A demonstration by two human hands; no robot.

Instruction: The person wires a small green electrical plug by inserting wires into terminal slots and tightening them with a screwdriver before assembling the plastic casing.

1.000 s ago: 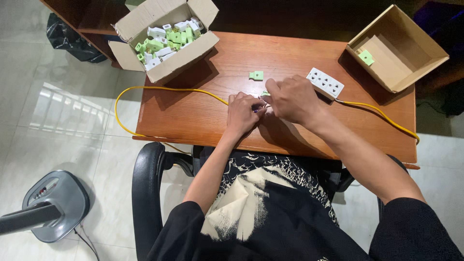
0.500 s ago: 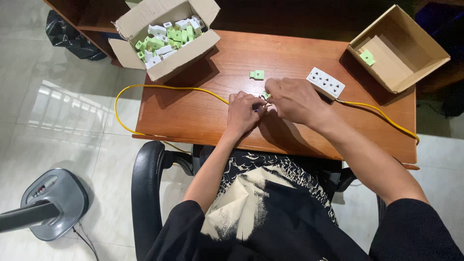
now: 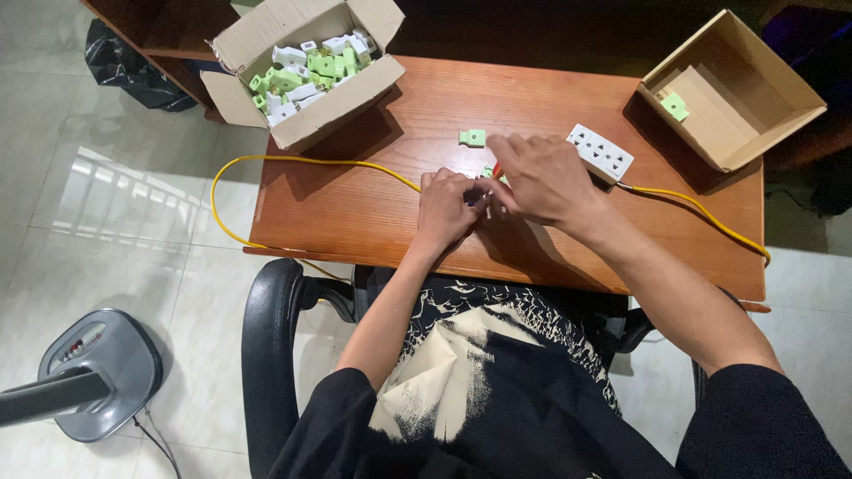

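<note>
A: Figure, head view, near to far. What had changed over the last second?

B: Very little that I could log. The left hand (image 3: 446, 206) stayed curled at the near middle of the reddish-brown wooden table (image 3: 355, 213), and the right hand (image 3: 543, 180) stayed pressed against it; only the view had shifted slightly. I judged the work on the small part to be still in progress, not finished.

A: And the fingers?

B: Both sets were closed around a small green-and-white plastic plug piece (image 3: 487, 172), of which only a sliver showed between them. A dark thin item at the left fingertips could have been a tool; I could not tell.

A: What lay beyond the hands?

B: The thin yellow cable (image 3: 293, 160) ran under the hands, so its junction with the piece was hidden. Just past them sat one loose green plastic part (image 3: 472, 137) and the white multi-socket power strip (image 3: 600, 153), partly covered by the right hand. Farther off, the open cardboard box of green and white parts (image 3: 306, 75) stood at far left, and the nearly bare cardboard box (image 3: 729, 89) at far right, cut by the frame's edge.
</note>
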